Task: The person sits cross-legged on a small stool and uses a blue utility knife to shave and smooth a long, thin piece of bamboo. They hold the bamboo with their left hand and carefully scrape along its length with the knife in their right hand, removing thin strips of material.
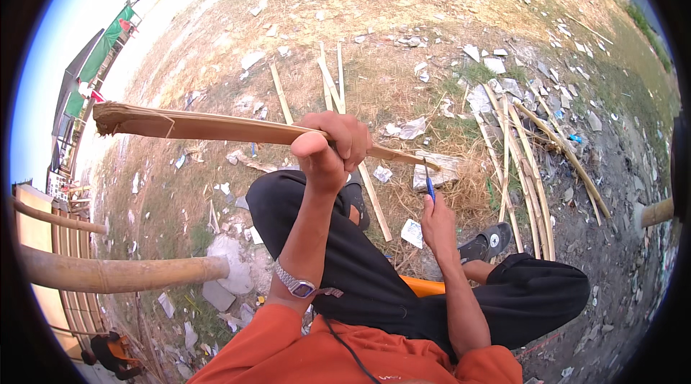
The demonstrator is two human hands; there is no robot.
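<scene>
My left hand (pixel 332 145) is wrapped round a long split bamboo strip (pixel 216 127), held slantwise in front of my knees. One end of the strip, rough and frayed, rises toward the left; the other runs down to the right over a pale wooden block (pixel 448 170) on the ground. In my right hand (pixel 438 227) is a knife with a blue handle (pixel 430 187). Its narrow dark blade points away from me and meets or crosses the strip near the right end; whether it has cut in cannot be made out.
To the right lies a pile of bamboo strips (pixel 531 186), and several more strips (pixel 340 82) lie ahead. Thick bamboo poles (pixel 129 270) stand at the left, another pole (pixel 656 213) at the right. Straw (pixel 471 193) and scraps litter the ground. I sit on something orange (pixel 423 286).
</scene>
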